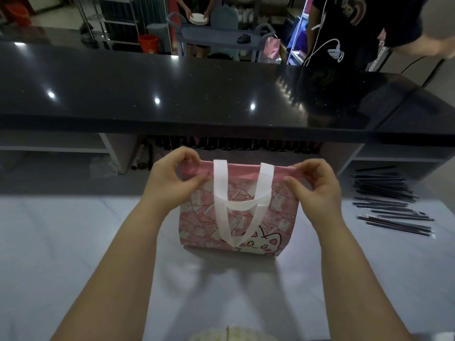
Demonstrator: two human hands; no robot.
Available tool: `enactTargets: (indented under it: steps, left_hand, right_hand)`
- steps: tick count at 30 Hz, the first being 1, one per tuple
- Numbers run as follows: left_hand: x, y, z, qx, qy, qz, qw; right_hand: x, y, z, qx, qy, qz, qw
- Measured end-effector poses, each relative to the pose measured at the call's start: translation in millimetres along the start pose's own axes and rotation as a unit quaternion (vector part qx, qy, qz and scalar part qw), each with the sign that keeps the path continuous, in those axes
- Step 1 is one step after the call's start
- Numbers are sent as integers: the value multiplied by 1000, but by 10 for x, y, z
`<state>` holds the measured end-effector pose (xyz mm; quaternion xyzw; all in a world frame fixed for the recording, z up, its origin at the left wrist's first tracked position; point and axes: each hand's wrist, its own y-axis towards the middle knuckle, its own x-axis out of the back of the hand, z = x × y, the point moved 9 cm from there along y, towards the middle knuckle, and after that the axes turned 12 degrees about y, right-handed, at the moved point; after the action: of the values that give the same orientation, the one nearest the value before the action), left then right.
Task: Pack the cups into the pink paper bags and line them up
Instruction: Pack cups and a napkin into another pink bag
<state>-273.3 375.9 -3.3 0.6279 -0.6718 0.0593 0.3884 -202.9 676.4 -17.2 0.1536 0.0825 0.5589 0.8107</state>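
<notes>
Tabletop [61,242] lies white below a black counter [197,94] while left hand [172,178] and right hand [317,188] pinch the pink bag's [283,217] rim.

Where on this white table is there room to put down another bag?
The widest bare patch is on the white table to the left of the pink bag, out past the left hand. A smaller patch lies just in front of the bag. The right side is crowded: thin black sticks lie spread beyond the right hand.
</notes>
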Motion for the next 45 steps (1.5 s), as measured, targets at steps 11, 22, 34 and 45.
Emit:
enactTargets:
  steps: [11, 22, 34, 45]
  left_hand:
    - [28, -46, 165, 89, -62, -41, 993]
    - [-42, 80, -715, -104, 111, 4, 988]
    - [-510, -87, -763, -145, 294, -35, 944]
    - [-221, -98, -533, -120, 279, -43, 952]
  right_hand:
    - [-3, 19, 23, -17, -74, -26, 997]
    - [-547, 24, 729, 129, -181, 112, 969]
    - [-961, -125, 502, 181, -382, 113, 899]
    - [-754, -140, 492, 208, -365, 101, 902]
